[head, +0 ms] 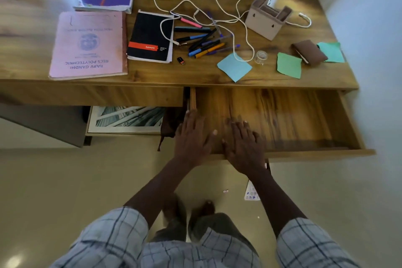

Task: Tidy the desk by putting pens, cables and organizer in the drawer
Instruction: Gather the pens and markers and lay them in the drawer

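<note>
Noted: left hand (192, 139) and right hand (243, 146) lay flat, empty, over open drawer (304, 115); judged best to gather pens (204, 42) as one bundle.

We record a pale checked shirt (185, 254), whitish-blue with dark grid lines. Its left sleeve (113, 235) and right sleeve (309, 243) end near the elbows. The left hand (193, 139) and right hand (243, 147) are bare. We note dark grey trousers (217, 223); the feet (206, 205) are blurred.

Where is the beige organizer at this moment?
In the head view, the organizer stands on the desk toward its far right. It is right of the pile of pens and behind the brown wallet, with white cables lying beside it.
</note>
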